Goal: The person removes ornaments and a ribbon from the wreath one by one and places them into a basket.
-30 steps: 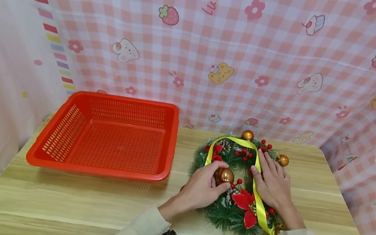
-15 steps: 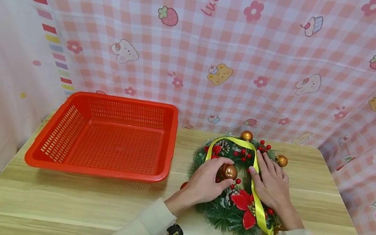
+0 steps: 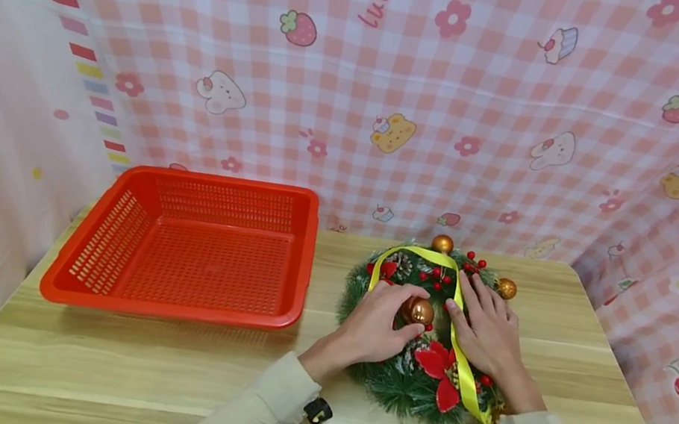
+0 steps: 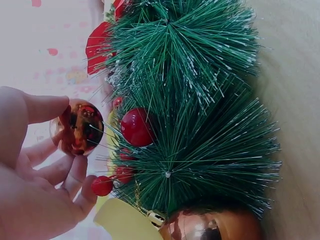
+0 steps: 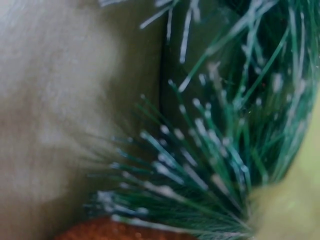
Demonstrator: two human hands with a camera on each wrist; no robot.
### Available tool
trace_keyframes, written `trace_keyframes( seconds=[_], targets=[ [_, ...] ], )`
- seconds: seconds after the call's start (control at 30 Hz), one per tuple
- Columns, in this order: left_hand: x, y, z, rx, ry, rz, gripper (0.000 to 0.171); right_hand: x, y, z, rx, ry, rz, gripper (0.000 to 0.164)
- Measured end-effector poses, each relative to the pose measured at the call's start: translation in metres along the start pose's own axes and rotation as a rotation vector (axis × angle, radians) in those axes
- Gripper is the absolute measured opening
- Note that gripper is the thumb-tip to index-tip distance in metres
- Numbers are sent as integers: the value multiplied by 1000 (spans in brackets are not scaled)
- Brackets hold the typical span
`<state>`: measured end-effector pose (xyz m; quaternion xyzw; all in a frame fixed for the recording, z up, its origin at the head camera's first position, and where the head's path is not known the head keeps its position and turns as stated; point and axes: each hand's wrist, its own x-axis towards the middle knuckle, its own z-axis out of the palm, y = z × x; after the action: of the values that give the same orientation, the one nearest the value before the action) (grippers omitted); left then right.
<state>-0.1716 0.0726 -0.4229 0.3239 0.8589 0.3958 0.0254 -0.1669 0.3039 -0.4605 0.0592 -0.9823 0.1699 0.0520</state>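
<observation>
A green Christmas wreath [image 3: 405, 398] lies on the table, trimmed with red poinsettias [image 3: 434, 360], berries and pine cones. My left hand [image 3: 377, 325] pinches a shiny copper Christmas ball [image 3: 421, 312] over the wreath's inner left side. The left wrist view shows thumb and fingertips around that ball [image 4: 82, 127], beside the needles. On the wreath's right side rests my right hand [image 3: 487, 333], fingers extended across the yellow ribbon [image 3: 467, 386]. Close green needles [image 5: 200, 165] and a sleeve fill the right wrist view; the right hand itself is hidden there.
A red perforated plastic basket [image 3: 214, 266] stands on the left of the wooden table [image 3: 147, 375]. Gold balls [image 3: 442, 244] sit at the wreath's far edge. A pink checked curtain [image 3: 360, 94] hangs behind the table.
My left hand has shifted slightly right and away from me, carrying the copper Christmas ball toward the wreath's centre opening. The right hand stays put on the wreath.
</observation>
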Motion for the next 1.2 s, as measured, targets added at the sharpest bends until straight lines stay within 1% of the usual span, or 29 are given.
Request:
trace_keyframes(
  seconds=[0.1,0.23,0.43,0.57,0.67,0.87,1.03,1.2],
  targets=[
    [1,-1,1,-30,-39,5,43,0,0,1,-3,-1,2,64],
    [1,-3,4,-60,-64,1,43,1,0,1,-11,0,3,64],
    [2,-4,6,-88,-64,-17,44,2,-1,2,-14,-1,1,65],
    [3,-4,6,-116,-72,0,44,2,0,2,-17,-1,2,65],
    [4,-5,6,-129,-94,20,44,1,0,1,-16,-1,4,65],
    [3,-8,6,-141,-139,33,45,1,0,1,-16,1,2,65],
    [0,-8,1,-136,-166,16,46,1,0,1,-11,-5,7,65],
    [0,-6,0,-110,-168,-7,48,0,0,1,-8,-6,13,64]
  ],
)
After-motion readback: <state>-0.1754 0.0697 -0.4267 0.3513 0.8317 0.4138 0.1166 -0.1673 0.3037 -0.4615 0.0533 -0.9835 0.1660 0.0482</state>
